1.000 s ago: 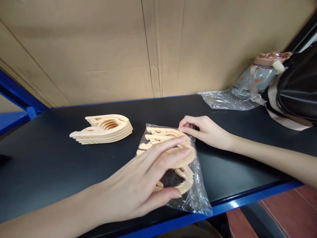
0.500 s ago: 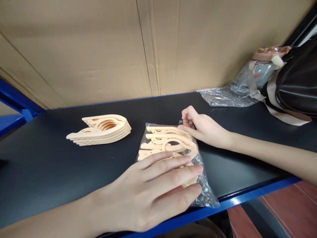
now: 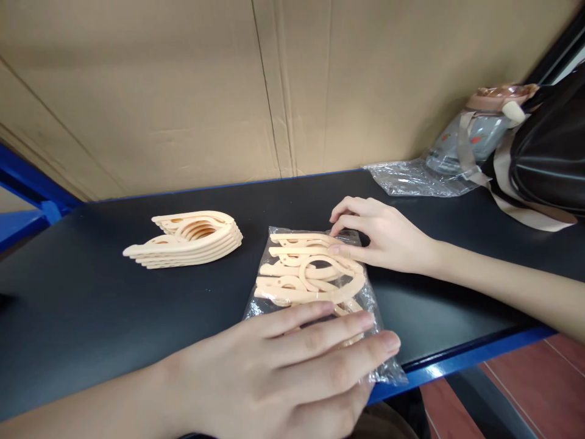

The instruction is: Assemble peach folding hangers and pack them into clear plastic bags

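Observation:
A clear plastic bag [image 3: 372, 299] lies near the table's front edge, with several cream plastic folding hangers [image 3: 292, 295] inside it. Over its lower part rests my left hand [image 3: 292, 372], open, fingers stretched out and slightly apart; what is under the palm is hidden. My right hand [image 3: 381, 235] is at the bag's upper right corner, its thumb on the bag and its bent fingers apart from the thumb by the top edge. To the left, a neat stack of folded cream hangers [image 3: 192, 244] lies on the black tabletop.
The black table [image 3: 114, 329] has a blue metal edge at the front. Cardboard [image 3: 183, 97] stands behind it. At the back right are another clear plastic bag [image 3: 411, 178], a water bottle [image 3: 479, 137] with a strap, and a dark bag [image 3: 548, 158].
My left hand has slid down the bag toward the front edge, baring more hangers. The fingers of my right hand have loosened from a closed curl and spread by the bag's top edge.

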`<state>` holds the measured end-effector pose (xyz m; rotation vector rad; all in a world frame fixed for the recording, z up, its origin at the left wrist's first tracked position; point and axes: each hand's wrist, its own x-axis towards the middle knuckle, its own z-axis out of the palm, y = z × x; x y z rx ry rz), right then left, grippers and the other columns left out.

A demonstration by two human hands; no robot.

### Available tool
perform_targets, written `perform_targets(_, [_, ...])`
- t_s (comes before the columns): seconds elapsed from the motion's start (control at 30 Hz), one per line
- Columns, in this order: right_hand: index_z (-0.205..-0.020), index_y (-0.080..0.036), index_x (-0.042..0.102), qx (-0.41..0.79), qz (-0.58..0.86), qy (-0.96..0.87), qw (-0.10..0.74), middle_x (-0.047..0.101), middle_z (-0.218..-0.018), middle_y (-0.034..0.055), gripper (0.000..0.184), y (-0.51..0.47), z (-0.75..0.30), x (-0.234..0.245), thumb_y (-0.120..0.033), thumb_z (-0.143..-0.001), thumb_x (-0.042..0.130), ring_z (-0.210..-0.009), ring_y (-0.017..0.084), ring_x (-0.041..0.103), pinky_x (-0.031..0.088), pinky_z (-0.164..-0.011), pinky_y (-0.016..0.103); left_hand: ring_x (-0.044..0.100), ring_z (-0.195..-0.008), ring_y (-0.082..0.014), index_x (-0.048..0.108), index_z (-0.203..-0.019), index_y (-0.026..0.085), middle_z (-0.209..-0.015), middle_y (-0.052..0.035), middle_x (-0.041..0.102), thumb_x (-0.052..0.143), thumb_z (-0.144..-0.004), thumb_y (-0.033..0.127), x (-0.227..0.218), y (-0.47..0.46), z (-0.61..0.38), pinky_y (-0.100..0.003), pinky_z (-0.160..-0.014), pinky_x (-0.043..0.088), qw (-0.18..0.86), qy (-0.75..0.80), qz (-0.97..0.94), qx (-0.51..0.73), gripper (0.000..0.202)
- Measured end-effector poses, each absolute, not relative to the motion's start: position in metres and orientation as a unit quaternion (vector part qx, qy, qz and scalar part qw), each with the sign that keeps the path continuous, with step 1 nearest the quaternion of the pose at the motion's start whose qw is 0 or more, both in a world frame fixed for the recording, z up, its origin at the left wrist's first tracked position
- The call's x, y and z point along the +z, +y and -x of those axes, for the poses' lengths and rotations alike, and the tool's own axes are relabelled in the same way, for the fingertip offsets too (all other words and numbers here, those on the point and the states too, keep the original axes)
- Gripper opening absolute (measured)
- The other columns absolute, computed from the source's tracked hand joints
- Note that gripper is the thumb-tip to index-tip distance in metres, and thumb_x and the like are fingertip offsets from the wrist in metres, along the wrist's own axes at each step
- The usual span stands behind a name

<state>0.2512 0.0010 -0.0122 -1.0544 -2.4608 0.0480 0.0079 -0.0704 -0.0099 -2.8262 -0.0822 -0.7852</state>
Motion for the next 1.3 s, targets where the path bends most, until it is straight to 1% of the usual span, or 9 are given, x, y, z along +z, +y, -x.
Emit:
perform_targets(0.1, [-0.088, -0.018, 0.069, 0.007, 0.389, -0.895, 0.217, 0.063, -0.112, 0.008, 0.043, -0.004, -0.251, -0.008, -0.06, -0.086, 0.058, -0.094, 0.024, 0.061, 0.044, -0.085, 0.041, 0.048, -0.134, -0.0187, 0.068, -0.118, 0.018, -0.14, -0.0004, 0.058, 0.047, -0.097, 0.018, -0.009, -0.065, -0.002, -0.031, -0.113, 0.041, 0.118, 0.009, 0.964, -0.238, 0.029])
perform_targets(0.17, [-0.09, -0.018, 0.069, 0.003, 0.399, -0.894, 0.205, 0.063, -0.114, 0.0084, 0.047, -0.007, -0.25, -0.007, -0.063, -0.082, 0.06, -0.096, 0.025, 0.061, 0.044, -0.087, 0.042, 0.049, -0.134, -0.0186, 0.065, -0.123, 0.014, -0.139, -0.0018, 0.059, 0.04, -0.097, 0.014, -0.009, -0.063, 0.0, -0.031, -0.113, 0.042, 0.126, 0.023, 0.96, -0.248, 0.035])
perform_targets(0.37, [-0.093, -0.02, 0.066, 0.011, 0.414, -0.891, 0.186, 0.065, -0.113, 0.0083, 0.047, -0.01, -0.248, -0.006, -0.065, -0.082, 0.06, -0.096, 0.026, 0.061, 0.044, -0.085, 0.041, 0.056, -0.125, -0.0137, 0.071, -0.109, 0.012, -0.119, 0.0014, 0.072, 0.054, -0.094, 0.015, -0.016, -0.066, 0.001, -0.025, -0.112, 0.043, 0.111, -0.001, 0.957, -0.268, 0.023])
perform_targets(0.57, [-0.095, -0.02, 0.064, 0.041, 0.419, -0.889, 0.181, 0.066, -0.11, 0.0078, 0.047, -0.008, -0.249, -0.006, -0.064, -0.081, 0.061, -0.094, 0.025, 0.061, 0.043, -0.085, 0.041, 0.07, -0.093, -0.0112, 0.073, -0.094, 0.011, -0.093, 0.0014, 0.078, 0.056, -0.095, 0.014, -0.012, -0.067, -0.007, -0.02, -0.09, 0.056, 0.056, -0.013, 0.959, -0.277, 0.017])
perform_targets(0.7, [-0.095, -0.02, 0.064, 0.056, 0.42, -0.887, 0.184, 0.066, -0.108, 0.0075, 0.046, -0.006, -0.249, -0.007, -0.063, -0.081, 0.062, -0.094, 0.025, 0.061, 0.042, -0.084, 0.041, 0.071, -0.084, -0.0126, 0.074, -0.09, 0.014, -0.087, 0.0002, 0.077, 0.061, -0.09, 0.012, -0.008, -0.066, -0.012, -0.023, -0.088, 0.058, 0.07, -0.003, 0.948, -0.31, 0.013])
perform_targets(0.8, [-0.096, -0.019, 0.065, 0.06, 0.418, -0.887, 0.188, 0.066, -0.107, 0.0073, 0.044, -0.006, -0.249, -0.007, -0.061, -0.082, 0.063, -0.093, 0.024, 0.06, 0.042, -0.084, 0.041, 0.071, -0.089, -0.0144, 0.075, -0.091, 0.018, -0.09, 0.001, 0.077, 0.068, -0.087, 0.019, -0.006, -0.066, -0.01, -0.024, -0.092, 0.058, 0.091, 0.021, 0.953, -0.288, 0.009])
perform_targets(0.97, [-0.098, -0.021, 0.066, 0.071, 0.427, -0.884, 0.174, 0.066, -0.112, 0.0063, 0.051, -0.012, -0.25, -0.003, -0.068, -0.076, 0.065, -0.094, 0.025, 0.06, 0.043, -0.085, 0.043, 0.068, -0.105, -0.0188, 0.075, -0.103, 0.019, -0.102, -0.0002, 0.076, 0.065, -0.089, 0.025, -0.002, -0.064, -0.005, -0.026, -0.094, 0.058, 0.132, 0.062, 0.959, -0.245, 0.018])
perform_targets(1.1, [-0.1, -0.022, 0.067, 0.068, 0.436, -0.883, 0.16, 0.065, -0.117, 0.007, 0.056, -0.017, -0.25, -0.002, -0.072, -0.075, 0.062, -0.097, 0.027, 0.06, 0.044, -0.084, 0.044, 0.066, -0.109, -0.0181, 0.072, -0.109, 0.018, -0.109, -0.0008, 0.075, 0.059, -0.092, 0.021, -0.004, -0.065, -0.005, -0.028, -0.101, 0.054, 0.119, 0.044, 0.96, -0.25, 0.022])
perform_targets(1.3, [-0.105, -0.022, 0.064, 0.077, 0.444, -0.877, 0.164, 0.066, -0.113, 0.0072, 0.056, -0.016, -0.248, -0.003, -0.069, -0.075, 0.064, -0.094, 0.027, 0.061, 0.044, -0.083, 0.044, 0.067, -0.111, -0.019, 0.067, -0.117, 0.011, -0.111, -0.0075, 0.074, 0.05, -0.095, 0.012, -0.016, -0.066, -0.004, -0.032, -0.106, 0.051, 0.088, -0.02, 0.949, -0.301, 0.028])
